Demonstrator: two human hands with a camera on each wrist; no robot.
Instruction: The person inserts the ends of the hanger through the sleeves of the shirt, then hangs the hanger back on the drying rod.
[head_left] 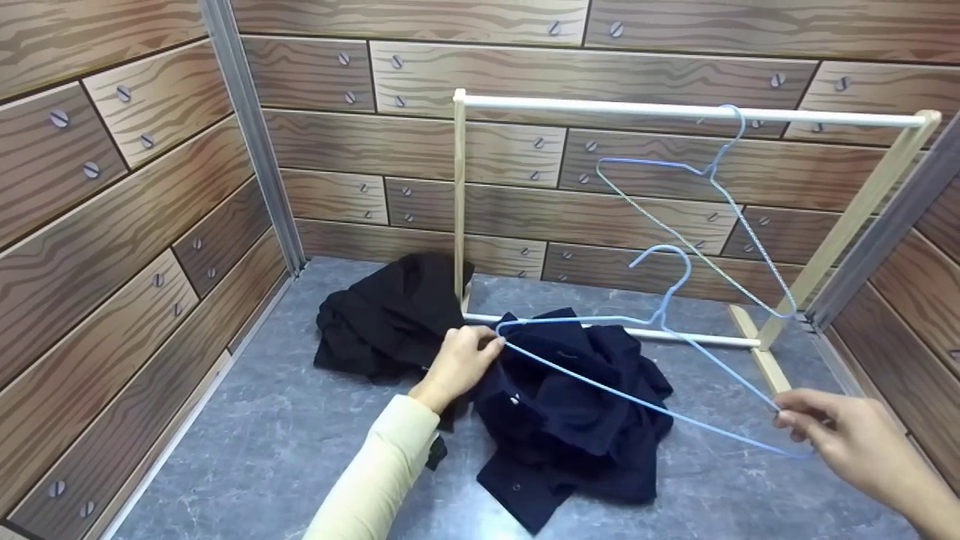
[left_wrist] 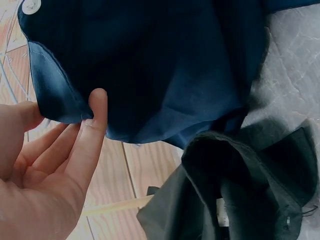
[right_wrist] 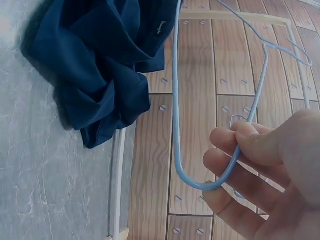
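Note:
A light-blue wire hanger (head_left: 592,381) slants above a crumpled navy shirt (head_left: 570,405) on the grey floor. My right hand (head_left: 847,431) pinches the hanger near its right corner; in the right wrist view, thumb and fingers lie around the blue wire (right_wrist: 176,100). At the hanger's left corner is my left hand (head_left: 457,364). Its thumb and fingers (left_wrist: 97,107) pinch a loose edge of the navy shirt (left_wrist: 160,60), which has a white button. Whether they also grip the hanger, I cannot tell.
A rack with a white top rail (head_left: 600,106) and wooden posts stands at the back. Another blue hanger (head_left: 679,238) hangs from it. Crumpled black clothing (head_left: 382,315) lies by the rack's left post. Wood-patterned walls (head_left: 322,142) enclose the space.

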